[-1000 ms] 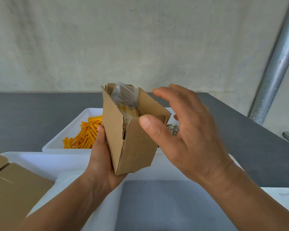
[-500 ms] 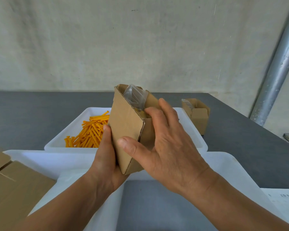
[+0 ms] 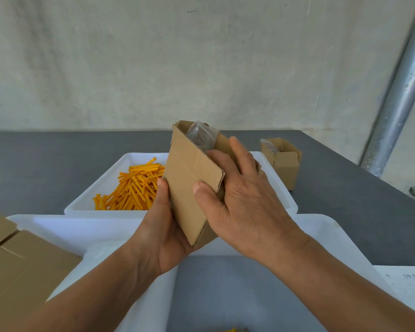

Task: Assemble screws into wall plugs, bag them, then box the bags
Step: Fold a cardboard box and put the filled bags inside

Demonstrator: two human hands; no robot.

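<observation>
While hands (image 3: 168, 226) (image 3: 244, 207) grip the box (image 3: 189, 178), sheet (image 3: 407, 281) print is illegible.

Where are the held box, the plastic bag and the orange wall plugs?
held box (image 3: 185, 178), head view, front face.
plastic bag (image 3: 201, 135), head view, exposed top.
orange wall plugs (image 3: 134, 188), head view, pile's middle.

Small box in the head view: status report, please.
Left hand grips small box from below; right hand clasps its side. Clear bag pokes out the open top. Nothing else in the way.
</observation>
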